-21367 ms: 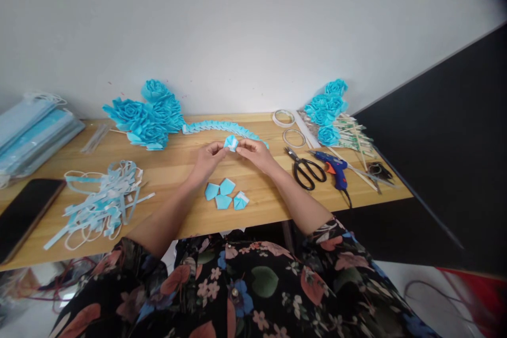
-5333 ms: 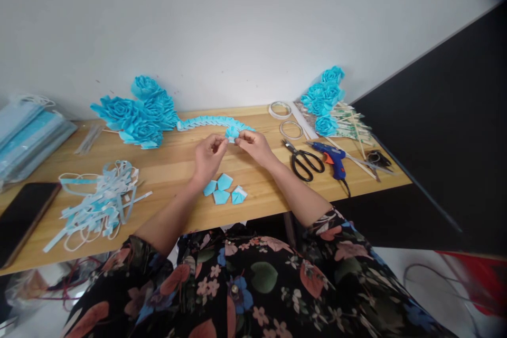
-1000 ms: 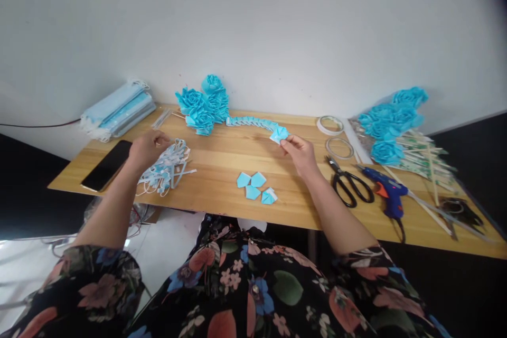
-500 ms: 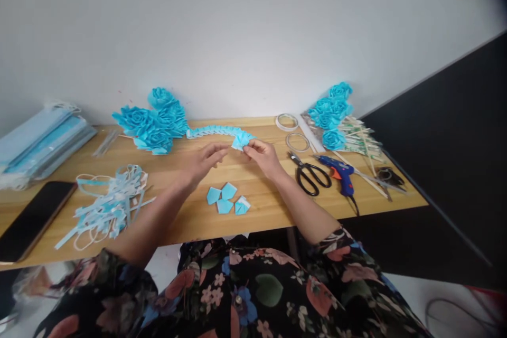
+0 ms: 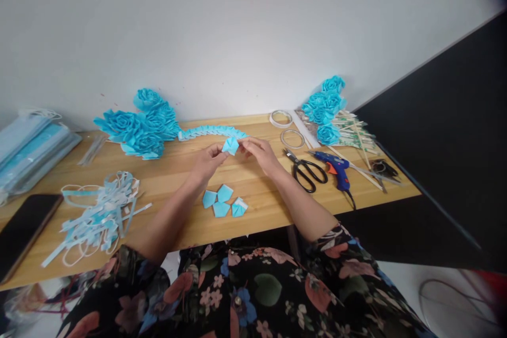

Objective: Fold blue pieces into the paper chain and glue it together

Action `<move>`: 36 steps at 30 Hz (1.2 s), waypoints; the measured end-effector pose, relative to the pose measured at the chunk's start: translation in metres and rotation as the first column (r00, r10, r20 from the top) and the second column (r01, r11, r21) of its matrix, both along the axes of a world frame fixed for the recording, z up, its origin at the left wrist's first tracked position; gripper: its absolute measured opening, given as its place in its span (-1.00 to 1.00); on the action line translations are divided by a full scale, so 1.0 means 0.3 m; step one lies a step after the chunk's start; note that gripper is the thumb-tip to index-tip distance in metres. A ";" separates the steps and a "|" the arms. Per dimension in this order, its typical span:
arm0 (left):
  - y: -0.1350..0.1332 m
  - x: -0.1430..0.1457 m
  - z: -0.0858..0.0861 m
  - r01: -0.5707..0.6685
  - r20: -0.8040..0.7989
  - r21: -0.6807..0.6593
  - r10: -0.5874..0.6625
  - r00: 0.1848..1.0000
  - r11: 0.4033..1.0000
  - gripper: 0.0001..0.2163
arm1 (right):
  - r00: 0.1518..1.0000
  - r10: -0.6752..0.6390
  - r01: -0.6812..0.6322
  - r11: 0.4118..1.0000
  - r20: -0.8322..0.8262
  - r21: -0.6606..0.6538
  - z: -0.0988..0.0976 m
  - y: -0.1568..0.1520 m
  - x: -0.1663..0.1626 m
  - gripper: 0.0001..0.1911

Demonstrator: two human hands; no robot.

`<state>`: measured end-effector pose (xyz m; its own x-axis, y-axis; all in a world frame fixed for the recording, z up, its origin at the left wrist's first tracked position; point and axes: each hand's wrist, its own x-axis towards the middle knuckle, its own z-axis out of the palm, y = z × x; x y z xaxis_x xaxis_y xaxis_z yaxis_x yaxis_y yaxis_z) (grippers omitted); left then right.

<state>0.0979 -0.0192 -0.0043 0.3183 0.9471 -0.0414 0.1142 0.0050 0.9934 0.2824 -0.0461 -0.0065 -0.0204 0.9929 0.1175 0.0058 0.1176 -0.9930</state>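
A folded light-blue pentagon piece [image 5: 230, 146], looking like mask fabric, is held up over the table between my two hands. My left hand [image 5: 208, 161] pinches its lower left side with the thumb in front. My right hand [image 5: 261, 155] has its fingertips at the right edge, closed on it; part of these fingers is hidden. Just behind lies a curved row of overlapping blue folded pieces [image 5: 209, 131]. Nearer to me, several loose folded pentagons [image 5: 222, 208] rest on the wooden table [image 5: 170, 169], one showing creases and a white strip.
To the left are blue fabric roses [image 5: 138, 127], cut strips and ear loops [image 5: 99, 214], a phone [image 5: 27, 232] and packed masks [image 5: 31, 153]. On the right lie scissors [image 5: 307, 171], a blue glue gun [image 5: 336, 169], tape rolls [image 5: 281, 118], sticks [image 5: 358, 134] and more roses [image 5: 325, 105].
My left hand has come in from beside the folded piece and now grips it. The piece has turned to show a creased pentagon face. The view has shifted slightly.
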 end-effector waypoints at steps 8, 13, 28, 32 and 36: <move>0.000 -0.006 -0.035 0.124 -0.158 0.097 -0.108 0.981 0.988 -0.75 | 0.997 -0.043 0.040 0.998 0.058 0.049 -0.012 0.016 0.018 -0.77; 0.072 -0.033 -0.018 0.239 -0.463 0.292 -0.081 0.882 0.926 -0.63 | 0.930 -0.345 0.354 0.934 -0.127 0.054 0.027 0.050 0.126 -0.75; 0.252 0.153 -0.070 0.676 -0.814 0.541 0.108 0.571 0.500 -0.64 | 0.831 -0.439 0.430 0.896 -0.341 -0.106 0.067 0.067 0.243 -0.65; 0.326 0.146 -0.072 0.671 -0.854 0.473 0.111 0.508 0.571 -0.52 | 0.781 -0.479 0.443 0.877 -0.402 -0.185 0.005 0.088 0.238 -0.67; 0.337 0.157 -0.057 0.642 -0.893 0.403 0.127 0.432 0.652 -0.50 | 0.791 -0.454 0.413 0.891 -0.410 -0.189 -0.049 0.095 0.224 -0.68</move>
<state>0.1451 0.0819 -0.0213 0.7190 0.6892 0.0892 0.6821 -0.7245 0.0991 0.3497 -0.0174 -0.0212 0.4470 0.8914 -0.0746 -0.3946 0.1216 -0.9107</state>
